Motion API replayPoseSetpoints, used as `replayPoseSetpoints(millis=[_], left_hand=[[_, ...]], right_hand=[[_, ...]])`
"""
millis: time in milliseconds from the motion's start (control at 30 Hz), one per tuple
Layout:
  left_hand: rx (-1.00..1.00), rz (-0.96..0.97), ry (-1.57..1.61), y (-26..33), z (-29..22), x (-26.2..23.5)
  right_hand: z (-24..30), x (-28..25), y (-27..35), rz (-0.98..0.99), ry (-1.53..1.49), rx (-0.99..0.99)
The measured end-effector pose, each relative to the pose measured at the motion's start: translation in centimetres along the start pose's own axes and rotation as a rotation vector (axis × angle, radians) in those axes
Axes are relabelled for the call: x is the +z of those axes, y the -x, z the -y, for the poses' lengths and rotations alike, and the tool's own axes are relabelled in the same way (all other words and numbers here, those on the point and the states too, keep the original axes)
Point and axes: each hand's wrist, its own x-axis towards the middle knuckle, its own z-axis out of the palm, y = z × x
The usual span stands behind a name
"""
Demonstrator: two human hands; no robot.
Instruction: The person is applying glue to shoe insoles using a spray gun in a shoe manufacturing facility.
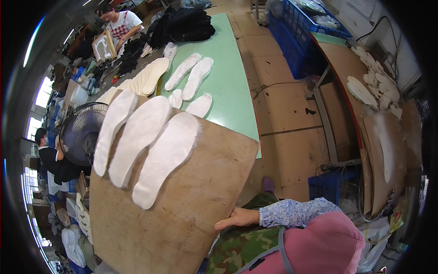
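My right hand, in a blue flowered sleeve, grips the lower right edge of a large brown board held tilted in front of me. Three long white insoles lie side by side on the board's upper left part. My left hand does not show; it may be hidden behind the board. Past the board's far edge stretches a pale green table with more white insoles laid out in pairs and rows.
A black fan stands at the left beside the board. Blue crates sit at the back right, another under a wooden bench holding white cut pieces. One person works at the table's far end, another sits at far left.
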Motion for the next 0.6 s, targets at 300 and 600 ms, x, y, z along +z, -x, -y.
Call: replayPoseSetpoints(millis=[300, 600], left_hand=[[-0.035, 0.041, -0.073, 5.3, 12.0, 8.2], [-0.265, 0.363, -0.309, -0.4, 33.7, 29.4]], right_hand=[[7.0, -12.7, 15.0, -0.410, -0.186, -0.155], [12.8, -28.5, 24.9, -0.796, -0.362, -0.713]])
